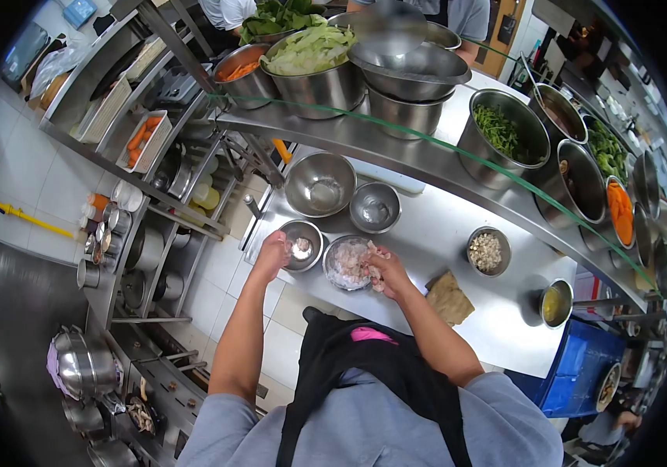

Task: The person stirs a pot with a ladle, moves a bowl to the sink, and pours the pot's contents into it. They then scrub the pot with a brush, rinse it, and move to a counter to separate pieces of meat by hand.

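My left hand (pixel 273 255) is closed at the left rim of a small steel bowl (pixel 315 230), which has a small pale piece (pixel 302 245) inside. Just right of it stands a bowl (pixel 337 275) holding pale pink pieces of raw meat (pixel 351 258). My right hand (pixel 386 269) is over that bowl's right side, its fingers closed around some of the same meat, with bits hanging below them. Behind these two bowls are a large steel bowl (pixel 302 180) and a smaller steel bowl (pixel 375 208) with a shiny bottom.
A brown cloth-like piece (pixel 450 299) lies on the steel table (pixel 427 222), near a bowl of pale chopped pieces (pixel 488 251) and a bowl of yellow liquid (pixel 556 302). Vegetable pots (pixel 316 89) stand on the overhead shelf (pixel 333 128). A blue crate (pixel 580 366) is at right.
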`<act>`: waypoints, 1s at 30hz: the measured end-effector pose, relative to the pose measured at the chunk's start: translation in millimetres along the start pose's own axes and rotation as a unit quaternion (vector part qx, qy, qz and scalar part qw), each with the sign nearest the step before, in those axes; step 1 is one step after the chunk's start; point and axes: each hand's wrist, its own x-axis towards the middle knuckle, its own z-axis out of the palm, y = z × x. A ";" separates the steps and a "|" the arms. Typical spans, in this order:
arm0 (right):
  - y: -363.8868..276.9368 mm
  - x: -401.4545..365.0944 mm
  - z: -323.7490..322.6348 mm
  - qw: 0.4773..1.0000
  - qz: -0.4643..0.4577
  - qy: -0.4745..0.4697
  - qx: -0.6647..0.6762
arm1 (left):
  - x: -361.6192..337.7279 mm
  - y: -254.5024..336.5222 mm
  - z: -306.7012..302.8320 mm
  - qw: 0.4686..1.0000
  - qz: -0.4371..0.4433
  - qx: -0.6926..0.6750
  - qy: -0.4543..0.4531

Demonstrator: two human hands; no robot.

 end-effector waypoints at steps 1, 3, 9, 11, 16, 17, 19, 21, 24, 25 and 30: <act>0.8 0.7 0.7 1.000 0.001 -0.001 0.000 | 10.2 -12.6 -7.0 0.957 0.011 0.288 0.037; 2.6 2.7 2.3 0.999 0.007 -0.036 0.005 | -2.1 9.5 18.6 0.914 0.002 0.403 0.048; -6.6 -5.5 8.9 0.991 0.036 -0.099 0.086 | -30.9 57.2 57.1 0.800 0.069 0.595 -0.038; -2.5 0.3 -0.4 0.987 0.031 -0.123 0.100 | -40.7 78.8 75.9 0.791 0.108 0.601 -0.046; 9.3 12.4 -5.7 0.985 0.022 -0.160 0.056 | -74.6 93.7 142.1 0.863 0.318 0.364 -0.148; 10.8 13.8 -3.9 0.988 0.015 -0.153 0.006 | -76.8 92.3 146.2 0.862 0.319 0.365 -0.148; 7.7 11.9 -1.2 0.989 0.005 -0.143 -0.041 | -79.1 90.6 151.9 0.865 0.260 0.411 -0.124; -0.8 3.6 0.2 0.990 0.005 -0.102 -0.096 | -70.3 74.1 148.9 0.862 0.307 0.391 -0.102; -2.7 3.8 -2.0 0.988 -0.009 -0.044 -0.151 | -67.4 68.5 142.6 0.877 0.309 0.360 -0.072; -2.8 4.4 -1.7 0.988 -0.010 -0.044 -0.150 | -67.4 68.8 140.7 0.896 0.266 0.350 -0.067; -2.1 1.2 2.1 0.991 -0.012 -0.053 -0.126 | -73.8 63.4 147.2 0.952 0.191 0.231 -0.066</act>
